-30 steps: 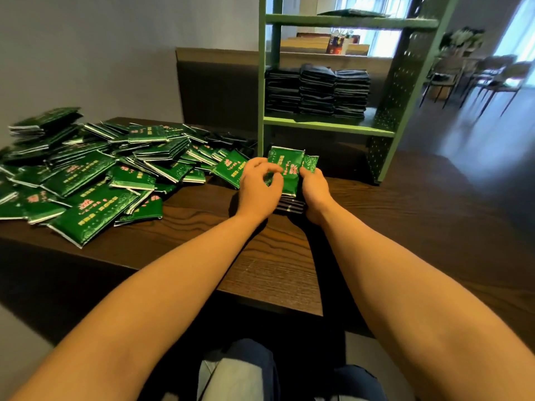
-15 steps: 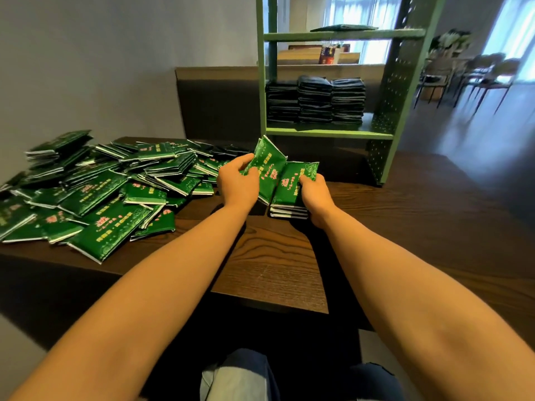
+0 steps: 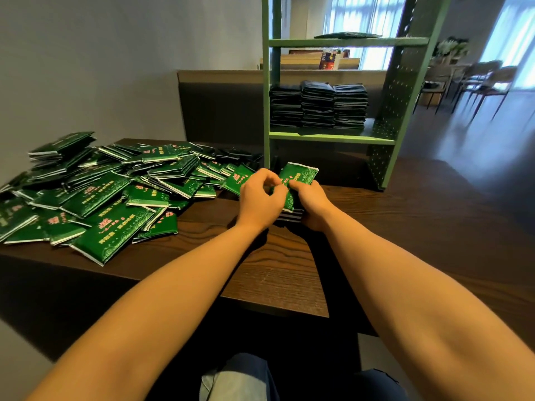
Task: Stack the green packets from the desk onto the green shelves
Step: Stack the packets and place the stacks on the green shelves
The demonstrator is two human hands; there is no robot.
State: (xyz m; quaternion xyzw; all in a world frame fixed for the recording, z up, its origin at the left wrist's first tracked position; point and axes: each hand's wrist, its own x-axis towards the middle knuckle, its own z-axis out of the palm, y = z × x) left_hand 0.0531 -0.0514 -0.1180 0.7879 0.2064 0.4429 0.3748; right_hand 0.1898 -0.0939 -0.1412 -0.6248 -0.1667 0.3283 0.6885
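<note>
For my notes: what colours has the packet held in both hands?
The packet is dark green with pink and pale print; head view.

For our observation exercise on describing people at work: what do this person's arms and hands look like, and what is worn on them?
The left arm and right arm are bare to the frame's edge: no sleeves show. The left hand and right hand wear no gloves; no watch, bracelet or ring is visible. Over the knees, blue denim shows.

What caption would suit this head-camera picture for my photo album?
Left hand and right hand grip a small stack of glossy green packets on the dark wooden desk, near the green metal shelves.
</note>
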